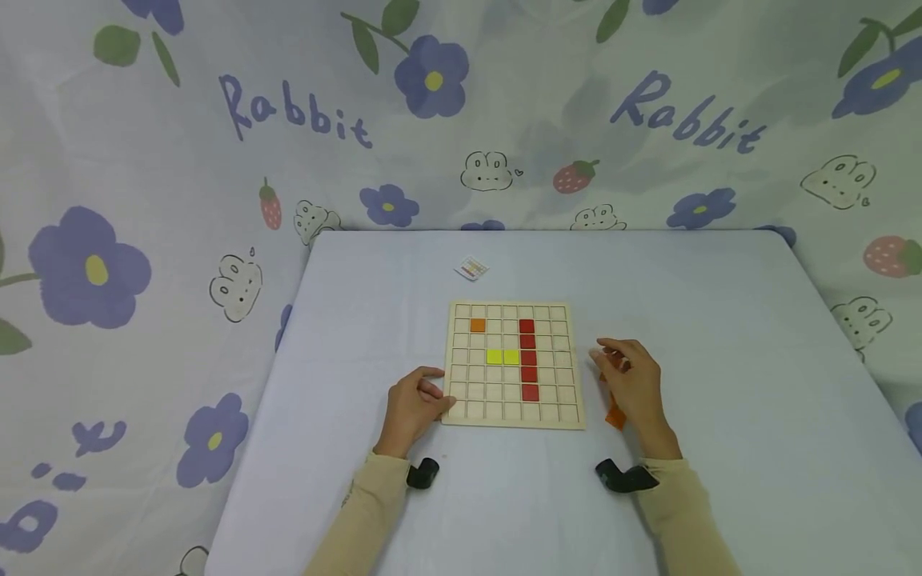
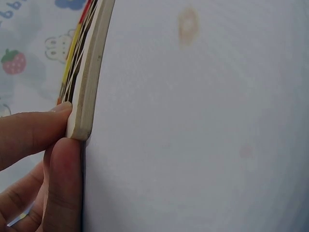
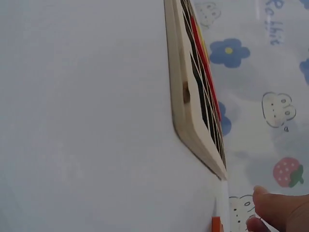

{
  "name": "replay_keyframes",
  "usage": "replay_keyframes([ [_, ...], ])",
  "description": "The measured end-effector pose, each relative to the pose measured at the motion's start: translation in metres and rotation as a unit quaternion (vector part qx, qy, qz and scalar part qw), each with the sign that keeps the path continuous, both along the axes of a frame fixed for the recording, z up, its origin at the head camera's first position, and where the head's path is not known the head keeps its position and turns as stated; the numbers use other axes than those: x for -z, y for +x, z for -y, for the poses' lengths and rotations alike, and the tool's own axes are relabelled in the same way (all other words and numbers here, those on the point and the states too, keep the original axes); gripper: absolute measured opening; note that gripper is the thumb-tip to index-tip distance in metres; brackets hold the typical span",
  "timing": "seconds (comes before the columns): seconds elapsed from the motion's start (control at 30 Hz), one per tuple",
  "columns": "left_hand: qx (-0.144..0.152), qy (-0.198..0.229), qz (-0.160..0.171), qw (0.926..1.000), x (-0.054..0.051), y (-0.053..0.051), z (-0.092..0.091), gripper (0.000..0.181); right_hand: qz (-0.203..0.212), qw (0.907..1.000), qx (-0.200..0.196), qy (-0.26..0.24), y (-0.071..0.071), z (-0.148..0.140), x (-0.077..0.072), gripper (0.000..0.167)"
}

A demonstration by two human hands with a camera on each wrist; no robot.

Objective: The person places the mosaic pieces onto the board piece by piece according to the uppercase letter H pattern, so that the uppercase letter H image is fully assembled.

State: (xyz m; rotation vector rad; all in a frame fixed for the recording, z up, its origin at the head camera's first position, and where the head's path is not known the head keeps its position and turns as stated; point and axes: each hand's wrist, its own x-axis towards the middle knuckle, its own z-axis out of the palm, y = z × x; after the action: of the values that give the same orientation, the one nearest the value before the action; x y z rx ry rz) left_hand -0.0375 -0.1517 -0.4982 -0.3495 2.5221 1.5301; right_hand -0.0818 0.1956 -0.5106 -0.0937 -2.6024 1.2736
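The left grip (image 1: 410, 412) is clamped on the left edge of the wooden board (image 1: 555, 413), lower middle of the frame, with the thumb on the rim. The right grip (image 1: 634, 388), right of the board, has bent fingers with the thumb and index fingertips close; I cannot tell whether they pinch anything. Loose orange tiles (image 1: 615, 418) lie on the counter (image 1: 346, 320) partly under that hand, and one shows at the bottom of the right wrist view. The board lies flat, its grid facing up. Five red tiles (image 1: 528, 358) make a column right of its middle, two yellow tiles (image 1: 495, 357) sit side by side just left of the middle red one, and a single orange tile (image 1: 478, 326) is near the upper left corner. Above the board lies a small printed card (image 1: 471, 268). A patterned cloth (image 1: 533, 72) fills the top of the frame.
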Motion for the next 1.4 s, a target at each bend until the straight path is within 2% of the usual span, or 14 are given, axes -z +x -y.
replay_keyframes([
  [0.2, 0.002, 0.002, 0.0, 1.0, 0.0, 0.0, 0.0, 0.045, 0.002, 0.9994, -0.006, 0.033, 0.004, -0.026, 0.005, 0.029],
  [0.4, 0.0, 0.0, 0.002, 1.0, -0.001, 0.0, 0.0, 0.045, 0.043, 0.9966, -0.001, 0.071, 0.008, -0.044, 0.006, 0.031],
  [0.53, -0.003, -0.002, 0.003, 1.0, -0.003, 0.0, 0.0, 0.045, 0.051, 0.9961, -0.007, 0.072, 0.009, -0.046, 0.003, 0.031],
  [0.77, -0.003, -0.003, 0.007, 1.0, -0.004, 0.0, 0.0, 0.045, 0.028, 0.9956, -0.009, 0.089, 0.01, -0.046, 0.002, 0.028],
  [1.17, -0.001, -0.008, 0.005, 1.0, -0.006, 0.001, -0.002, 0.044, 0.079, 0.9923, 0.002, 0.095, 0.008, -0.048, 0.001, 0.035],
  [1.4, 0.0, -0.015, 0.004, 0.9999, -0.007, 0.001, -0.001, 0.044, 0.073, 0.9923, -0.002, 0.1, 0.008, -0.047, 0.001, 0.032],
])
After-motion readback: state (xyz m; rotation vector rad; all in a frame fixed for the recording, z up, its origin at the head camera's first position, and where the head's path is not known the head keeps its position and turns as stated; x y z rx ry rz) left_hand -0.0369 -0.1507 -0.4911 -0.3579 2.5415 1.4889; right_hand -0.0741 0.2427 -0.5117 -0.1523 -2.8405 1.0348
